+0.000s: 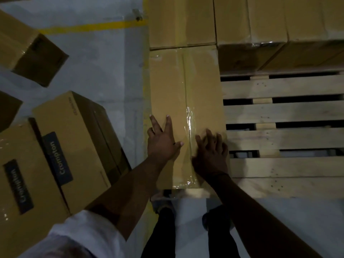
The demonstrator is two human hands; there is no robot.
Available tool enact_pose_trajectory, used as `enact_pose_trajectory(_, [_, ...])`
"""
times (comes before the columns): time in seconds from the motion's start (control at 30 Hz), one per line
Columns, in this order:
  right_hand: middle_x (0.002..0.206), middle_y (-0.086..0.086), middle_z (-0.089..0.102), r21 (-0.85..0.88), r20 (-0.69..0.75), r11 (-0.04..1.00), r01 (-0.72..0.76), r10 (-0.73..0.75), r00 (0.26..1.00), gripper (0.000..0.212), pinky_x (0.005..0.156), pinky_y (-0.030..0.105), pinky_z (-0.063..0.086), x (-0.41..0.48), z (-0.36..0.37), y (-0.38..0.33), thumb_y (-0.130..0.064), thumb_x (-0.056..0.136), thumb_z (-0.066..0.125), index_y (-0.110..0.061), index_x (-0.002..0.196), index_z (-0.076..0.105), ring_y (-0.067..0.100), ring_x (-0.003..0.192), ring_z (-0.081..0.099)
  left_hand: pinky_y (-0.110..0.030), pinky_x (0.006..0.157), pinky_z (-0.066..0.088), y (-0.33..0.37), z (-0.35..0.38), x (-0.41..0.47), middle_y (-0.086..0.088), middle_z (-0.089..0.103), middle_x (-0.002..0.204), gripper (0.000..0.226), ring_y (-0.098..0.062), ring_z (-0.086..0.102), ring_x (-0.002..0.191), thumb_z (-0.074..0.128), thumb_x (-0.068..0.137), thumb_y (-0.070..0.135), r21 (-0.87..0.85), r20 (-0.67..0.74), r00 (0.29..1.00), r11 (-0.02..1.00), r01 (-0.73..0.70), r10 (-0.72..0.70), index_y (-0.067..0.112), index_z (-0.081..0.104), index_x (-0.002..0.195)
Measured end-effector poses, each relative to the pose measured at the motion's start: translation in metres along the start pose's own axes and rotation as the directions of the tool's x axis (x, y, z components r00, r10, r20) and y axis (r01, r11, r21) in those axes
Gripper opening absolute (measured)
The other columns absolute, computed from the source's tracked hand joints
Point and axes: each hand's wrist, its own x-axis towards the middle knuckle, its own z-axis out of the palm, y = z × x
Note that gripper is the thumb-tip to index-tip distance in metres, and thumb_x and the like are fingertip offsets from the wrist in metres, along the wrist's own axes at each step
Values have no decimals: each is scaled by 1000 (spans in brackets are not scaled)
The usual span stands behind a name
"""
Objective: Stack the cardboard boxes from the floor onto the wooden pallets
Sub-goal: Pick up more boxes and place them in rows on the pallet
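Observation:
A long taped cardboard box (186, 94) lies on the left edge of the wooden pallet (284, 138). My left hand (162, 142) rests flat on its top with fingers spread. My right hand (212, 153) lies on the same top near the tape seam, fingers loosely apart. Neither hand grips anything. Another box (181, 21) sits behind it on the pallet, and more boxes (279, 30) fill the pallet's far right. On the floor at left stand two boxes with dark "Crompton" labels (74, 138) (24, 183).
A tilted box (29, 51) lies on the grey floor at upper left, with another box's corner (7, 108) below it. Yellow floor lines (89, 27) run past the pallet. My legs and shoes (162, 203) stand at the pallet's near edge. Bare slats show right of the box.

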Motion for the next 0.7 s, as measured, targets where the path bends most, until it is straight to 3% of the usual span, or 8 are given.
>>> enact_pose_trajectory(0.17, [167, 6, -21, -7, 45, 1000, -19, 19, 999, 93, 119, 68, 3, -20, 13, -7, -55, 89, 60, -35, 160, 4, 44, 150, -22, -55, 112, 37, -13, 16, -32, -24, -38, 159, 116, -54, 15, 148, 69, 88, 63, 39, 34, 999, 998, -43, 42, 33, -15, 162])
enact_pose_trajectory(0.4, [165, 11, -27, -81, 102, 992, 96, -88, 991, 105, 117, 72, 4, -48, 24, -1, -68, 86, 56, -29, 162, -5, 46, 148, -26, -53, 109, 41, -18, 32, -61, -27, -41, 157, 121, -53, 21, 146, 72, 86, 61, 93, 79, 995, 994, -60, 53, 32, -18, 161])
enact_pose_trajectory(0.57, [166, 16, -21, -198, 97, 954, 225, -209, 973, 122, 112, 76, -1, -57, 38, 10, -84, 71, 54, -27, 161, -3, 51, 148, -21, -57, 108, 41, -22, 53, -81, -25, -46, 154, 127, -57, 23, 143, 72, 82, 68, 87, 80, 995, 994, -68, 61, 32, -22, 160])
enact_pose_trajectory(0.7, [168, 14, -15, -273, 40, 926, 262, -261, 965, 113, 115, 75, 7, -64, 48, 25, -77, 78, 61, -29, 161, 1, 49, 151, -12, -59, 108, 42, -20, 64, -100, -19, -51, 152, 137, -60, 23, 142, 77, 73, 73, 59, 74, 995, 996, -68, 64, 35, -23, 159])
